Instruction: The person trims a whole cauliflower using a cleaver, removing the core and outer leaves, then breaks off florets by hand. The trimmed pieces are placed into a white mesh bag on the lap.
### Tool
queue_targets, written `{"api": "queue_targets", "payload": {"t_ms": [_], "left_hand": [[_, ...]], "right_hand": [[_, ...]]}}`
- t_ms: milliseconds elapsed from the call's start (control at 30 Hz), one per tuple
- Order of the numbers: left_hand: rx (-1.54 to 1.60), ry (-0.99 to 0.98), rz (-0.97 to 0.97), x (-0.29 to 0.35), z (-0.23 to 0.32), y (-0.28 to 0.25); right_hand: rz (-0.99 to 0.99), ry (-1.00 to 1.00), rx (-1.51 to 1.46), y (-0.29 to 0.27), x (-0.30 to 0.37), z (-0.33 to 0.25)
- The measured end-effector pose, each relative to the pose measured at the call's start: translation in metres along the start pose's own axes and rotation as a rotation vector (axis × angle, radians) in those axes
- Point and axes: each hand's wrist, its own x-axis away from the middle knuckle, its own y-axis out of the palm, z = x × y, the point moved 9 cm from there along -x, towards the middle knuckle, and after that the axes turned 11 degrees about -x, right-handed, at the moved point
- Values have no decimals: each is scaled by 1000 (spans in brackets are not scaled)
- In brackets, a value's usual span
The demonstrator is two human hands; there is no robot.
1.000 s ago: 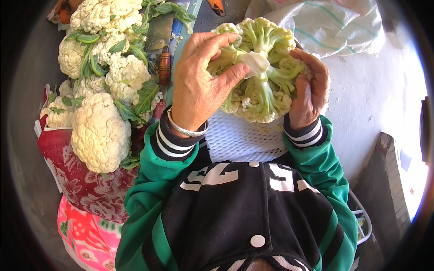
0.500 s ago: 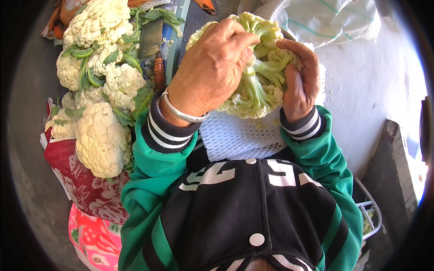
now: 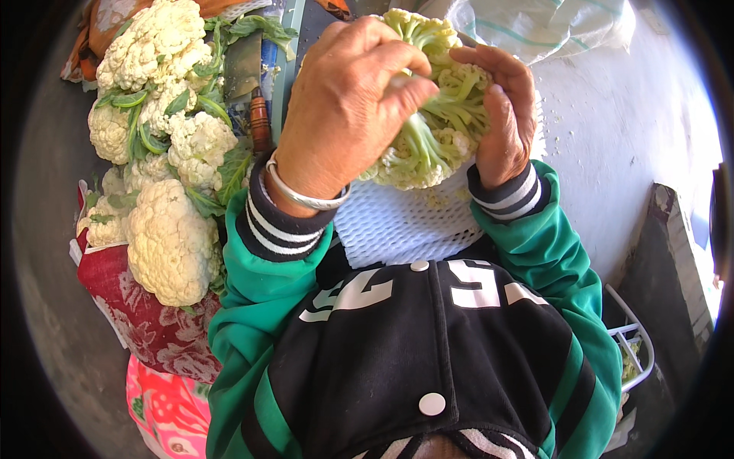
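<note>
A pale cauliflower (image 3: 432, 130) lies with its branching stems facing up, in front of my chest. My left hand (image 3: 355, 99), with a silver bangle at the wrist, bends its fingers over the left part of this head; thumb and forefinger have a gap between them, and the other fingertips are hidden. On the right side my right hand (image 3: 506, 115) cups the outer florets, thumb toward the stems. White foam netting (image 3: 405, 229) is spread under the cauliflower, close to my jacket.
At left, several cauliflowers (image 3: 172, 237) with green leaves are piled on dark red cloth (image 3: 153, 329). Beside them lies a wooden-handled knife (image 3: 260, 118). A clear plastic bag (image 3: 543, 27) is at the far right, crumbs on the grey surface (image 3: 589, 130). A white basket (image 3: 634, 344) stands lower right.
My left thumb and forefinger have moved apart from the stems they were pressing on. The cauliflower and both hands sit slightly higher in view, as does the whole scene.
</note>
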Motion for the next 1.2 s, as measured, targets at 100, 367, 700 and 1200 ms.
{"api": "queue_targets", "payload": {"t_ms": [100, 367, 700, 1200], "left_hand": [[-79, 5, -54, 0, 14, 6], [-219, 11, -89, -7, 27, 14], [-253, 11, 45, -4, 29, 9], [-218, 36, 184, 4, 29, 8]], "right_hand": [[3, 8, -18, 0, 1, 4], [-39, -39, 69, 2, -1, -3], [10, -9, 71, -1, -1, -2], [33, -40, 131, -1, -1, 0]]}}
